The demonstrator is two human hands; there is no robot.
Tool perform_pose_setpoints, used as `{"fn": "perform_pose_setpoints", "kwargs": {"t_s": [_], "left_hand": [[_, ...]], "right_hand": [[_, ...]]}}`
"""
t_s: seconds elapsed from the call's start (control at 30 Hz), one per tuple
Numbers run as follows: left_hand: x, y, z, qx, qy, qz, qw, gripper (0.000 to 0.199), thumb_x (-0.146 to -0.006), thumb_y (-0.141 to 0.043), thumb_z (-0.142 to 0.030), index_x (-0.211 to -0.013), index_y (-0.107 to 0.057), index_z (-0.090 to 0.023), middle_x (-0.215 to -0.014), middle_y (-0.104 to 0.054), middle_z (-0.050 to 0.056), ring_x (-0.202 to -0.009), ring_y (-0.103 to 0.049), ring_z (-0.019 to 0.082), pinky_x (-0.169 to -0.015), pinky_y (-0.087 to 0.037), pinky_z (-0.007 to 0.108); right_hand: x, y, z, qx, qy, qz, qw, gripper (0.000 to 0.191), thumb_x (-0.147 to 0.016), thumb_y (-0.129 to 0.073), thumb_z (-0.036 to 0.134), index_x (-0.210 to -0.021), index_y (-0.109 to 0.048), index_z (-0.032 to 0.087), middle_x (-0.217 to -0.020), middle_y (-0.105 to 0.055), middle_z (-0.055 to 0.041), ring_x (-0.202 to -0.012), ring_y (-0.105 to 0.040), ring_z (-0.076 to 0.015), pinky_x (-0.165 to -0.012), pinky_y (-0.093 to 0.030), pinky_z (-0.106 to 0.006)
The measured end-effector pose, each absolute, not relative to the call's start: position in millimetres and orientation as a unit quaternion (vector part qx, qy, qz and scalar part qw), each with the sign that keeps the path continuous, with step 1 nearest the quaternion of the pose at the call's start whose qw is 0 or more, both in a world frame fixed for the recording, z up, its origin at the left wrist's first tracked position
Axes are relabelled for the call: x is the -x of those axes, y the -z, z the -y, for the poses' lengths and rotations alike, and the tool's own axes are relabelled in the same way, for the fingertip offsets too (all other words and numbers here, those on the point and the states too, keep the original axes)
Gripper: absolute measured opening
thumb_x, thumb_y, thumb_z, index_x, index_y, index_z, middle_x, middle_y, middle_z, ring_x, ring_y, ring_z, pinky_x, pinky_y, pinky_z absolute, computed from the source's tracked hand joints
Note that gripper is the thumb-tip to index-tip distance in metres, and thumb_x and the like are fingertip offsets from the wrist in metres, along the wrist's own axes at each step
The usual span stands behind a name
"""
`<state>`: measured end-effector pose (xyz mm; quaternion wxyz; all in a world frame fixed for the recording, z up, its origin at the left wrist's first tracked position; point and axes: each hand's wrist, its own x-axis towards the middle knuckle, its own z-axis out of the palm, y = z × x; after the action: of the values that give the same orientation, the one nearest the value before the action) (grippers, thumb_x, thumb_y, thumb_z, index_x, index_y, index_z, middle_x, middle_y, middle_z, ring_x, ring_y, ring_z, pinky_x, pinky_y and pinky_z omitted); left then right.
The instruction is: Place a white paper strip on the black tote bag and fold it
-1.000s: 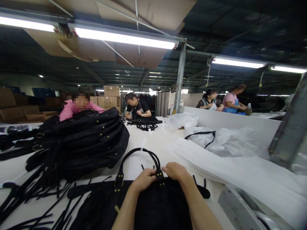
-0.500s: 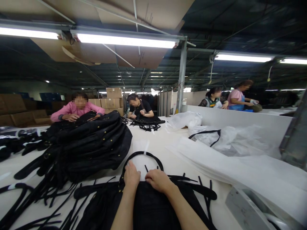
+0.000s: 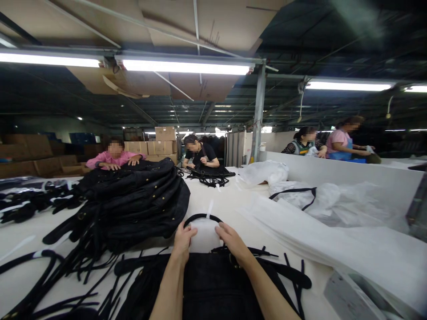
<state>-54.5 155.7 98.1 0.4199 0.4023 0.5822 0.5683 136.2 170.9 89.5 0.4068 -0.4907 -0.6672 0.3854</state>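
Note:
A black bag point(image 3: 213, 284) with straps and gold-coloured fittings lies on the white table in front of me. Its round handle point(image 3: 200, 216) arches up beyond the bag, with a white band at its top. My left hand point(image 3: 183, 241) is closed on the left side of the handle. On the opposite side, my right hand point(image 3: 232, 241) has its fingers round the handle's right part. White sheet material shows between the two hands, inside the loop.
A tall pile of black bags point(image 3: 143, 200) stands at left, its straps trailing forward. White sheets point(image 3: 320, 235) and clear plastic point(image 3: 350, 200) lie at right, near a grey box-like object point(image 3: 350, 293). Several people work beyond the table.
My right hand has moved up from the bag's top edge onto the handle. My left hand stays at the handle's left side. The whole view has shifted slightly.

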Motion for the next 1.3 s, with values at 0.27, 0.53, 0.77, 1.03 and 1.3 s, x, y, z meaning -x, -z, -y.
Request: {"fn": "perform_pose_setpoints", "kwargs": {"t_s": [0.27,0.53,0.77,1.03,1.3], "left_hand": [[69.3,-166.6,-115.1,-0.487,-0.51,-0.496,0.508,0.029,-0.09,-0.062,-0.027,-0.116,-0.057,-0.014,-0.108,-0.063,0.007,-0.09,-0.063,0.017,-0.08,-0.055,0.035],[80.7,-181.6,0.7,-0.69,-0.344,-0.47,0.429,0.033,-0.065,-0.062,-0.013,-0.098,-0.067,-0.012,-0.082,-0.063,0.002,-0.076,-0.059,0.017,-0.072,-0.047,0.027],[82.8,-153.7,118.9,-0.836,-0.206,-0.451,0.237,0.02,-0.071,-0.055,-0.009,-0.08,-0.068,-0.022,-0.098,-0.064,0.001,-0.098,-0.056,0.018,-0.091,-0.04,0.027],[71.0,-122.5,183.6,-0.857,-0.104,-0.496,0.097,0.024,-0.088,-0.043,-0.009,-0.089,-0.063,-0.021,-0.099,-0.066,0.004,-0.093,-0.06,0.022,-0.083,-0.045,0.034],[70.4,-79.8,197.4,-0.849,-0.127,-0.513,-0.002,0.027,-0.091,-0.034,-0.003,-0.095,-0.058,-0.016,-0.111,-0.058,0.008,-0.104,-0.052,0.023,-0.097,-0.042,0.038]], "right_hand": [[-129.5,-144.8,-133.0,0.316,-0.623,0.529,0.483,0.066,-0.066,-0.08,0.048,-0.119,-0.06,0.014,-0.099,-0.069,-0.009,-0.087,-0.067,-0.0251,-0.074,-0.053,-0.034],[-141.4,-150.7,-7.8,0.284,-0.459,0.742,0.397,0.025,-0.074,-0.069,0.037,-0.087,-0.072,0.016,-0.083,-0.069,-0.0023,-0.08,-0.062,-0.0232,-0.078,-0.049,-0.033],[-157.8,-108.3,97.8,0.269,-0.209,0.924,0.176,0.047,-0.074,-0.049,0.009,-0.116,-0.066,0.021,-0.115,-0.066,-0.0055,-0.108,-0.06,-0.0225,-0.094,-0.045,-0.029],[-156.8,-101.4,129.6,0.328,-0.069,0.935,0.116,0.048,-0.079,-0.045,0.004,-0.122,-0.063,0.015,-0.133,-0.058,-0.0091,-0.126,-0.051,-0.0219,-0.112,-0.035,-0.031],[-149.7,-54.1,154.7,0.343,0.01,0.926,0.156,0.052,-0.086,-0.04,0.004,-0.137,-0.053,0.009,-0.141,-0.05,-0.0132,-0.131,-0.044,-0.0281,-0.117,-0.029,-0.045]]}}
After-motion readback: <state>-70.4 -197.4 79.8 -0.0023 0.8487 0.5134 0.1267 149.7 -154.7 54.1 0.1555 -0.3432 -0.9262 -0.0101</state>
